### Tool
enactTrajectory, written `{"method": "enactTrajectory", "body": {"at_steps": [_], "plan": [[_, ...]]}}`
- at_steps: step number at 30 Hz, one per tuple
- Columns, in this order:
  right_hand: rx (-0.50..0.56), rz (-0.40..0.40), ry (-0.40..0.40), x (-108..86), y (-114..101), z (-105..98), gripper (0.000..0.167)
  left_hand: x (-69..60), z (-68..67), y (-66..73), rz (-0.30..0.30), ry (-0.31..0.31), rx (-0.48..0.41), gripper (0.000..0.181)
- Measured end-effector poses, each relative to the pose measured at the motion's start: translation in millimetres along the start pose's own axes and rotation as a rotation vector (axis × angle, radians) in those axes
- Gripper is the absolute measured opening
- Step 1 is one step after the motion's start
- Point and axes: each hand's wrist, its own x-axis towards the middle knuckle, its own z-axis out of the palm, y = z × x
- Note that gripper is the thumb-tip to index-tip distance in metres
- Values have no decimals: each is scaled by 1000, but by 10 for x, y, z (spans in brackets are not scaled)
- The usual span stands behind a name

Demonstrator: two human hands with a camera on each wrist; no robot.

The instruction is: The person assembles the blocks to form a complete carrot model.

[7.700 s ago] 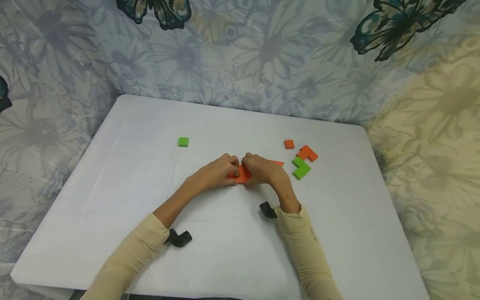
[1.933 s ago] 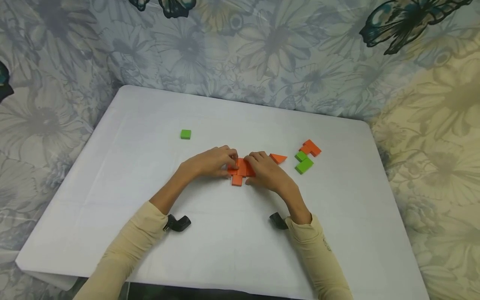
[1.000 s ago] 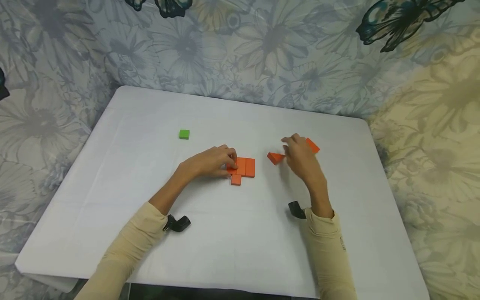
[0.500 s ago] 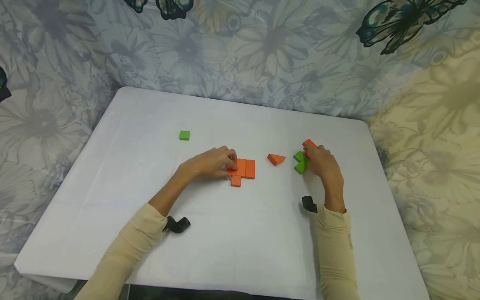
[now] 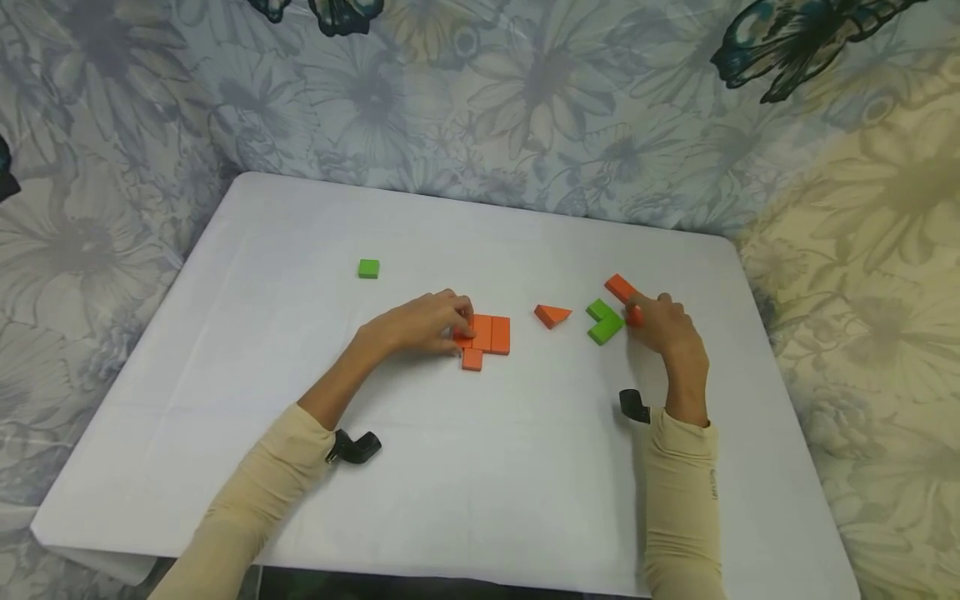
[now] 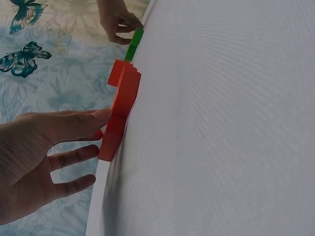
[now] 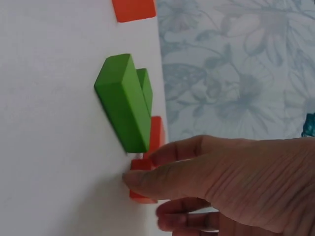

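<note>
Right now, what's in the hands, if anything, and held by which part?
Right hand pinches the angled orange piece at its near end. Left hand touches the orange block group at its left end; grip can't be told.

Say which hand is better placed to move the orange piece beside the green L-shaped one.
Probably the right hand: its thumb and index finger pinch that orange piece. The left hand is farther off, touching the orange cluster.

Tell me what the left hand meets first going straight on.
The left hand would first meet the orange blocks, which it touches; beyond them the orange wedge looks next, though depth makes exact alignment hard to judge.
</note>
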Motion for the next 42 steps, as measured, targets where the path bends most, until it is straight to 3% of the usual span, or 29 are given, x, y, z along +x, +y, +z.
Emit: {"method": "enactTrajectory", "body": {"at_steps": [7, 12, 15, 19, 25, 32, 37, 42], "plan": [[39, -9, 34, -5, 84, 38, 29, -4, -16, 4, -8, 2, -3, 27], [104, -19, 81, -125, -42, -4, 39, 2, -23, 10, 16, 12, -1, 28], [159, -124, 129, -244, -232, -49, 38, 5, -23, 14, 18, 13, 0, 27], [186, -366, 147, -367, -606, -25, 33, 2, -23, 22, 0, 13, 3, 27], [119, -616, 83, -404, -1200, 215, 32, 11, -17, 62, -21, 37, 6, 28], [121, -704, 82, -310, -1518, 479, 32, 64, 45, 79, -34, 63, 58, 23], [128, -729, 94, -245, -1570, 588, 35, 76, 65, 81, -43, 64, 88, 22], [138, -754, 157, -214, -1558, 637, 44, 79, 71, 91, -47, 58, 103, 23]]}}
